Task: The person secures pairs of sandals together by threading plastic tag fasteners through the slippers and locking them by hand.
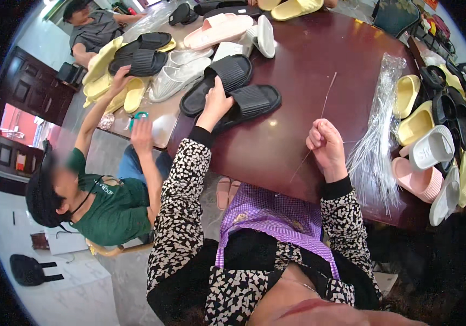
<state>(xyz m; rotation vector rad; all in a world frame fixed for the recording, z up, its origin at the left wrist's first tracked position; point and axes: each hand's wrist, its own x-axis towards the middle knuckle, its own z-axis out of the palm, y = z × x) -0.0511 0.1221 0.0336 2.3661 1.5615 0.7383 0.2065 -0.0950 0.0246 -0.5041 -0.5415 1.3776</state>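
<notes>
A pair of black slides (244, 89) with ribbed straps lies near the table's left edge, side by side. My left hand (215, 106) grips them where the two meet, its fingers partly hidden by the straps. Over the middle of the table, my right hand (326, 144) is closed on a thin whitish plastic tie (329, 89). One end of the tie sticks up past the fist and the other trails toward the near edge. To the right of that hand lies a fanned bundle of similar clear ties (374, 146).
Several yellow, black, pink and white slides (423, 136) crowd the table's right side. More slides (219, 31) cover the back left. A co-worker in a green shirt (113, 212) sits at my left, reaching to black slides (143, 54). Another person (94, 32) is farther back.
</notes>
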